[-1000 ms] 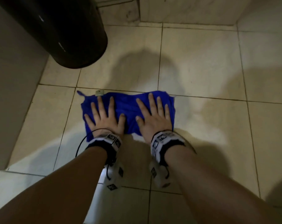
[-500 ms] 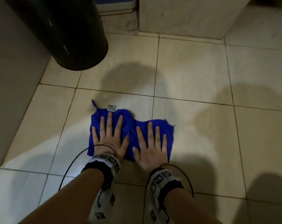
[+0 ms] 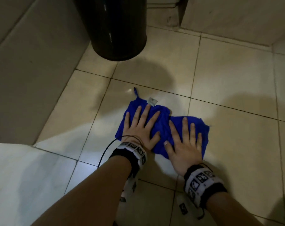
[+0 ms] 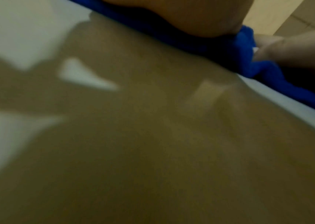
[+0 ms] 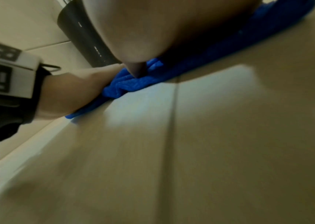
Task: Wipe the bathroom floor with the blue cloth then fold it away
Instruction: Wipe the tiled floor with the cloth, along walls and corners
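Both palms, left hand and right hand, spread flat on cloth, dragged toward 6 o'clock since before; bunched; wiping ongoing.

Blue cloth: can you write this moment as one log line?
step: wiping | left hand: flat on cloth | right hand: flat on cloth | floor: tiled | folded: not yet
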### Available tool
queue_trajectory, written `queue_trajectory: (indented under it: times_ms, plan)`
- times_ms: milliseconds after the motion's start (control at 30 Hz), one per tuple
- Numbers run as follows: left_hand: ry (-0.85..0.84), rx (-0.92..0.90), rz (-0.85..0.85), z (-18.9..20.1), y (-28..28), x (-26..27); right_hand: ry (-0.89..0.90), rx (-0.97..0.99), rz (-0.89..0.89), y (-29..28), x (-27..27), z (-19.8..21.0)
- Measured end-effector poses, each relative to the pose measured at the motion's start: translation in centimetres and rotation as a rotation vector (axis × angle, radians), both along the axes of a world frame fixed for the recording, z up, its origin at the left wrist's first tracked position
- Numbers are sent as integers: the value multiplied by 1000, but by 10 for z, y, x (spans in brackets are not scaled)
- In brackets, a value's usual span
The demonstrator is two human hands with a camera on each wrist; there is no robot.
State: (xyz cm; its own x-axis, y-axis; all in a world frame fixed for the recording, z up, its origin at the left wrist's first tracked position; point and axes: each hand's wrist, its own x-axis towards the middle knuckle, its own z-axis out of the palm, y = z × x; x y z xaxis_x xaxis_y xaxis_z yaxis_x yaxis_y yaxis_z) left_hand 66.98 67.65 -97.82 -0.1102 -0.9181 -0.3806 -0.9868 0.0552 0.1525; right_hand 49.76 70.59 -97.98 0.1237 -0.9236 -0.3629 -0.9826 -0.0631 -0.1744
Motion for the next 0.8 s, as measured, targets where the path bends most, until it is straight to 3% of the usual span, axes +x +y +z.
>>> queue_trajectory:
  times_ms: [233,500,800]
  plan:
    - [144,-40,117,-5,-80,96,68,124,20,-78,70,12]
    - [38,-65,424,-8,-89,211,-15,48,146,-120,205,4]
    - [3,-116,507,-8,-71,206,-61,2,189,-119,212,-2]
